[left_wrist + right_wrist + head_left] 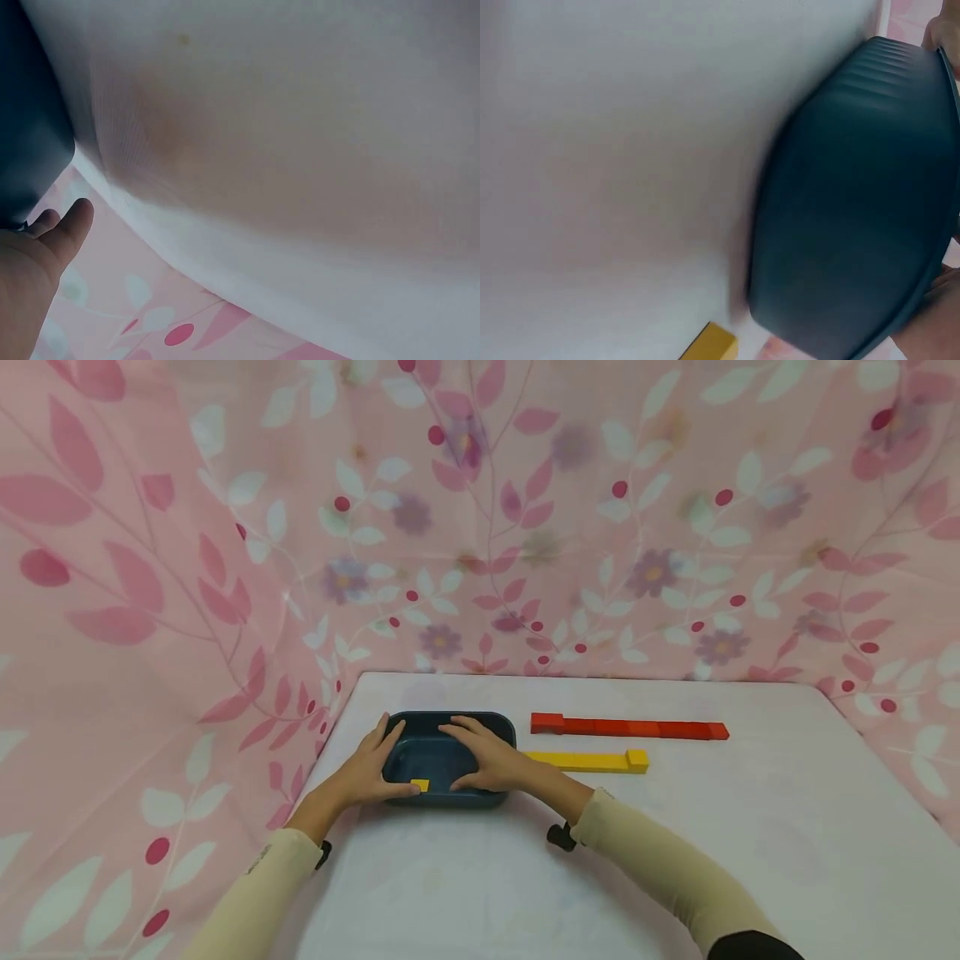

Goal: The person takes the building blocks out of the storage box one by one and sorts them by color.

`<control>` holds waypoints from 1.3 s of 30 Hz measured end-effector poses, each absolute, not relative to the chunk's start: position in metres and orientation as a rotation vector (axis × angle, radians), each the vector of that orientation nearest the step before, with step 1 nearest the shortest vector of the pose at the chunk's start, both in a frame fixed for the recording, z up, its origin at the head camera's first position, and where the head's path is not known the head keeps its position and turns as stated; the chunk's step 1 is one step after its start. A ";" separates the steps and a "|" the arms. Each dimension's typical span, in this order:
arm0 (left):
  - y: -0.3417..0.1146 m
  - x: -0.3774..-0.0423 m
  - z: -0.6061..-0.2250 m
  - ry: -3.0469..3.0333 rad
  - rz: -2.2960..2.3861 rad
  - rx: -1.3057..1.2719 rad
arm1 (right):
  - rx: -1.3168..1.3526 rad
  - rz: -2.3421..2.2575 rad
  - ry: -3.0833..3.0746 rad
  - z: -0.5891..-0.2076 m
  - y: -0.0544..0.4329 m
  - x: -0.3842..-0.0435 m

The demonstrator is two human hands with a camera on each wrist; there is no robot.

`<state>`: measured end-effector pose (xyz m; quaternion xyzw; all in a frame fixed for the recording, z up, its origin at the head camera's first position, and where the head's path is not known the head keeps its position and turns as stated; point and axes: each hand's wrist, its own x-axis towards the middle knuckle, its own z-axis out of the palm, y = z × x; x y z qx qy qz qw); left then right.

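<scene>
A dark blue rectangular tub (450,799) stands on the white table. At its left end is my left hand (369,772), fingers spread along the left side and thumb over the near rim. The thumb tip overlaps a small yellow block (423,785) in the tub. My right hand (487,760) reaches over the right end, its fingers spread above the inside and the thumb toward the near wall. In the left wrist view, left-hand fingers (71,232) stretch past the tub's corner. The right wrist view shows the tub's outer wall (840,202) close up.
Right of the tub lies a row of yellow blocks (592,762), its left end behind my right wrist. Farther back runs a row of red blocks (630,727). Pink floral cloth (487,527) hangs behind and left of the white table (675,852).
</scene>
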<state>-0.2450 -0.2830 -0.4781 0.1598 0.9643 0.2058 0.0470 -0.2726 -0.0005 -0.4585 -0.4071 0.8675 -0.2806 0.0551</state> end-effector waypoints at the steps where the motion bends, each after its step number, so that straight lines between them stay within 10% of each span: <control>1: -0.283 -0.245 -0.478 2.940 0.630 0.483 | -1.251 -0.846 2.618 -0.460 -0.003 -0.273; 39: -0.281 -0.243 -0.482 2.985 0.692 0.492 | -1.231 -0.832 2.365 -0.481 -0.070 -0.283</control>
